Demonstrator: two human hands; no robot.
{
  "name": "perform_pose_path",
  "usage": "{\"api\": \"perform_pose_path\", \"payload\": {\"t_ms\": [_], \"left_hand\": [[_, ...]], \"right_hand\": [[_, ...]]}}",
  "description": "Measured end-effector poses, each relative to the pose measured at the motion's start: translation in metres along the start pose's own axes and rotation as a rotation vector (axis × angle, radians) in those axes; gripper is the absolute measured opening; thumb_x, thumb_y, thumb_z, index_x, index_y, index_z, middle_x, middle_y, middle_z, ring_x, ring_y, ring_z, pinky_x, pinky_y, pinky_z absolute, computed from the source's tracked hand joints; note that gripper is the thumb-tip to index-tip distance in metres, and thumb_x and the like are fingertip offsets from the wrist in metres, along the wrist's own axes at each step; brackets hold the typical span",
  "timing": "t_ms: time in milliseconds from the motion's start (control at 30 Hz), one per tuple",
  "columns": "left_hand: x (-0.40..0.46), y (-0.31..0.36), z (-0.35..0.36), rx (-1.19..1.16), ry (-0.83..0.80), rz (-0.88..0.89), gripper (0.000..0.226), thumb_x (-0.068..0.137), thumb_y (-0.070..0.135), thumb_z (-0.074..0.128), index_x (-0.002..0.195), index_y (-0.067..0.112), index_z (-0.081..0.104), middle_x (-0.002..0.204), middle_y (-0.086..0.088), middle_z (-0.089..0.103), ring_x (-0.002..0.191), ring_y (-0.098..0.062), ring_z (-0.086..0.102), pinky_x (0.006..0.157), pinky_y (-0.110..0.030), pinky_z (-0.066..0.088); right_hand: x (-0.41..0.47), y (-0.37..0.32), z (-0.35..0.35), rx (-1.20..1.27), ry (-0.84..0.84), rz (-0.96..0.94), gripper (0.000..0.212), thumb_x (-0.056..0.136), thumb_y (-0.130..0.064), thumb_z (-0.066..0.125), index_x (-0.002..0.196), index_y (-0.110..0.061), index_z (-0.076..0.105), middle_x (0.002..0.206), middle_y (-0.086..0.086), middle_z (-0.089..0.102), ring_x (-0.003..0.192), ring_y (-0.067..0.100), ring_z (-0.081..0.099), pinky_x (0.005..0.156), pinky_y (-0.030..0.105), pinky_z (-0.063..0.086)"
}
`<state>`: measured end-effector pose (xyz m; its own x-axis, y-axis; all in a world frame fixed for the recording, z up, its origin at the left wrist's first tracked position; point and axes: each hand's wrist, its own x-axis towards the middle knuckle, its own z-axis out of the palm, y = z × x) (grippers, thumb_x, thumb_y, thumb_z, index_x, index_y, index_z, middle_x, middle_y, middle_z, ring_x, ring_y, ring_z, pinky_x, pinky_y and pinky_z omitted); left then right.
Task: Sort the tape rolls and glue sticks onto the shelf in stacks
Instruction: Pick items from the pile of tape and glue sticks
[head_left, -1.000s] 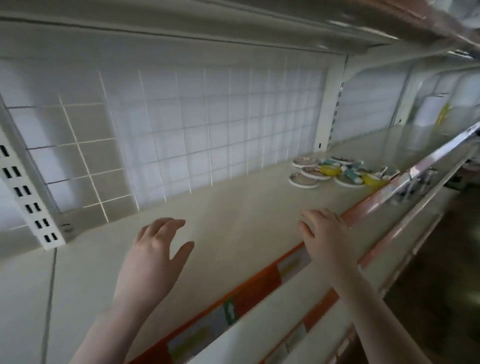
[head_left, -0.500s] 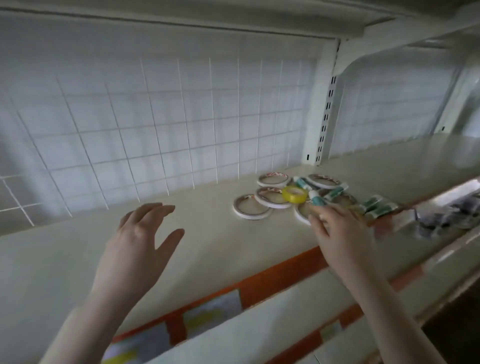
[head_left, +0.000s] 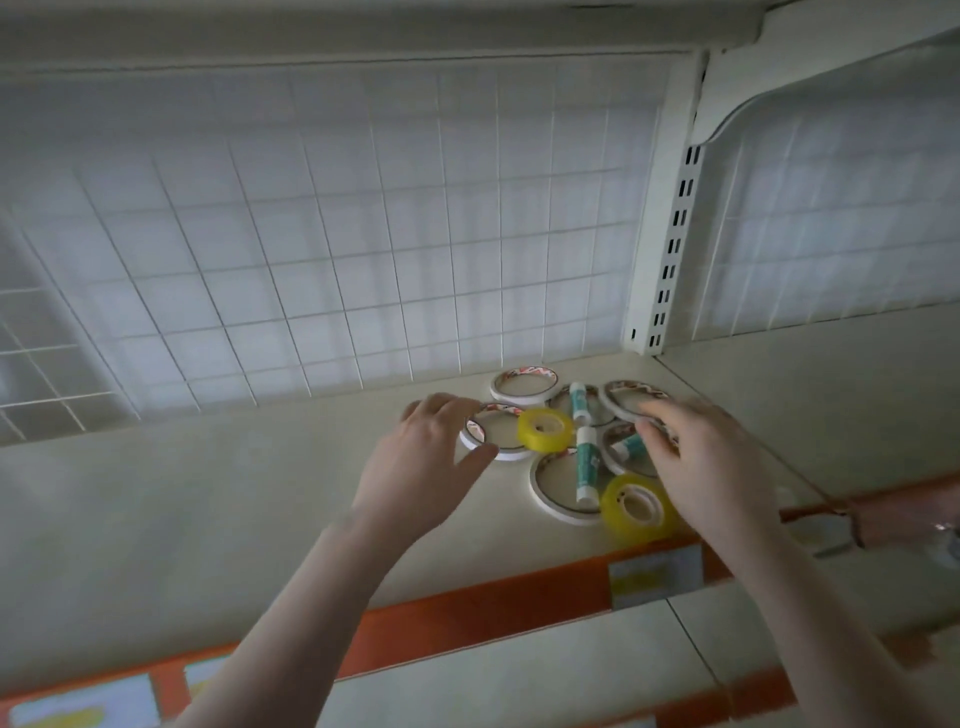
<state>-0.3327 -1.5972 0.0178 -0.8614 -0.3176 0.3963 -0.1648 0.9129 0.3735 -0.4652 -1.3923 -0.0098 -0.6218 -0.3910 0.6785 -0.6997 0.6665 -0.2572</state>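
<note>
The shelf (head_left: 218, 519) is pale and flat, with an orange strip (head_left: 467, 618) along its front edge. A little heap lies on it near the back right. There are flat white tape rolls (head_left: 524, 385), some touching each other. Two yellow rolls (head_left: 545, 429) sit among them, one near the front edge. Green and white glue sticks (head_left: 587, 457) lie across the white rolls.
</note>
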Motion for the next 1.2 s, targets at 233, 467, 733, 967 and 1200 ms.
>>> {"api": "perform_pose_path", "payload": {"t_ms": [233, 467, 733, 967, 1200], "left_hand": [[0.049, 0.018, 0.04, 0.076, -0.257, 0.004, 0.055, 0.088, 0.045, 0.054, 0.137, 0.023, 0.04, 0.139, 0.002, 0.043, 0.128, -0.02, 0.037, 0.099, -0.032, 0.033], [0.064, 0.021, 0.059, 0.026, -0.322, 0.025, 0.046, 0.085, 0.047, 0.058, 0.117, 0.015, 0.054, 0.116, -0.002, 0.06, 0.108, -0.023, 0.054, 0.089, -0.039, 0.045], [0.069, 0.022, 0.065, 0.024, -0.299, 0.042, 0.046, 0.081, 0.044, 0.063, 0.118, 0.017, 0.055, 0.115, 0.0, 0.056, 0.105, -0.019, 0.053, 0.085, -0.032, 0.043], [0.063, 0.003, 0.048, -0.037, -0.207, -0.029, 0.053, 0.075, 0.04, 0.07, 0.121, 0.018, 0.056, 0.116, -0.001, 0.051, 0.111, -0.022, 0.049, 0.09, -0.033, 0.041], [0.041, -0.016, 0.023, -0.045, -0.087, -0.099, 0.058, 0.075, 0.034, 0.072, 0.126, 0.013, 0.053, 0.122, -0.003, 0.05, 0.116, -0.022, 0.047, 0.094, -0.034, 0.04]], "right_hand": [[-0.002, 0.016, 0.001, 0.035, -0.014, 0.049, 0.015, 0.083, -0.009, 0.067, 0.096, -0.003, 0.07, 0.077, 0.01, 0.068, 0.068, 0.026, 0.062, 0.06, 0.03, 0.047], [0.005, 0.025, 0.006, 0.044, -0.023, 0.08, 0.012, 0.084, -0.011, 0.066, 0.094, -0.007, 0.071, 0.075, 0.006, 0.066, 0.068, 0.023, 0.058, 0.059, 0.026, 0.039], [0.013, 0.016, 0.016, 0.087, -0.116, 0.039, 0.017, 0.088, -0.018, 0.061, 0.101, -0.01, 0.071, 0.08, 0.002, 0.068, 0.07, 0.016, 0.059, 0.061, 0.024, 0.043], [0.022, -0.01, 0.028, 0.067, -0.201, 0.008, 0.024, 0.093, -0.036, 0.053, 0.097, -0.018, 0.068, 0.077, -0.004, 0.062, 0.069, 0.012, 0.05, 0.059, 0.024, 0.032], [0.03, -0.028, 0.035, -0.093, -0.304, 0.047, 0.032, 0.088, -0.046, 0.054, 0.097, -0.017, 0.063, 0.088, -0.001, 0.062, 0.084, 0.018, 0.056, 0.07, 0.03, 0.041]]}}
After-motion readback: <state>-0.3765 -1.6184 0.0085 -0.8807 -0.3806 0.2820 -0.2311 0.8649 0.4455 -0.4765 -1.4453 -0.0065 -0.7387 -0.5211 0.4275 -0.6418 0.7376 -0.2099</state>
